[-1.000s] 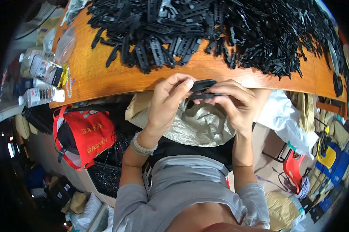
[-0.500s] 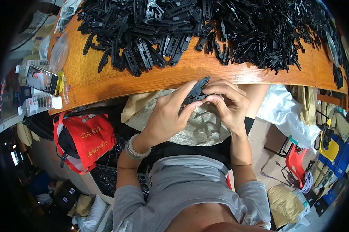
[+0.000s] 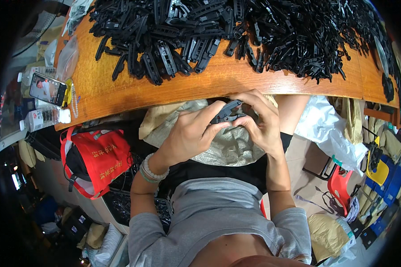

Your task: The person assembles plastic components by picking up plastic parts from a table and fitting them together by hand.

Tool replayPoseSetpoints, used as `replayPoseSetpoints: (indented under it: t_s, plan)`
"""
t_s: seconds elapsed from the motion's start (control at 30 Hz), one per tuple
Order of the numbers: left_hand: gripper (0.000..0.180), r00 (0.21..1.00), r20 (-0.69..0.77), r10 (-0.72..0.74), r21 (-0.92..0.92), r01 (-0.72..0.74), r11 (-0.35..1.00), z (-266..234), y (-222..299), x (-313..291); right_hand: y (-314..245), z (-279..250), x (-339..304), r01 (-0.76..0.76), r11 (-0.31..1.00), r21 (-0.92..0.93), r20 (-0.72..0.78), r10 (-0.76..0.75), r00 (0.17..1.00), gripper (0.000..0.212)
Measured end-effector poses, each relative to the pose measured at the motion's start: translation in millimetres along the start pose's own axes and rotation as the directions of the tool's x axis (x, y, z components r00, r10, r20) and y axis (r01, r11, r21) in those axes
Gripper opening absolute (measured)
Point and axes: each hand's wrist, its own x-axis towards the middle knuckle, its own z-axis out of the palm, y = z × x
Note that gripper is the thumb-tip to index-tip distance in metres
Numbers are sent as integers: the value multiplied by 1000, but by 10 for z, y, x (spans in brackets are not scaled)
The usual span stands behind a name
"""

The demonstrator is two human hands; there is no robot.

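Note:
A small black plastic part (image 3: 227, 112) is gripped between both hands, just off the table's near edge. My left hand (image 3: 192, 130) pinches its left end between thumb and fingers. On the other side my right hand (image 3: 261, 121) closes thumb and fingers on its right end. The fingers cover part of it, and its exact kind is unclear. Below the hands, a woven sack (image 3: 229, 149) lies over my lap. Across the table, a pile of long slotted black plastic parts (image 3: 165, 58) faces me, beside a heap of smaller black plastic pieces (image 3: 298, 49).
The wooden table (image 3: 111, 95) has a curved-looking near edge. At its left stand a phone (image 3: 48, 89) and a clear bottle (image 3: 44, 118). A red bag (image 3: 100, 160) sits low left; white plastic sheeting (image 3: 327, 129) and a red chair (image 3: 340, 189) are to the right.
Both hands have shifted slightly with the black plastic part, which has turned flatter between them. My right fingers have moved a little further over its top.

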Motion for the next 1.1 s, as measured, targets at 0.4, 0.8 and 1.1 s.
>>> replayPoseSetpoints:
  t_s: [0.4, 0.8, 1.1]
  plan:
    - [36, 997, 57, 47, -76, -42, 996, -2, -76, 45, 133, 106, -76, -38, 996, 83, -85, 45, 995, 23]
    - [18, 983, -161, 90, 136, -68, 988, -114, -173, 28, 29, 22, 75, -98, 991, 95, 208, 77, 975, 16]
    - [12, 861, -365, 354, 508, -134, 851, -444, -387, 859, 310, -107, 703, 148, 746, -649, -85, -265, 961, 23]
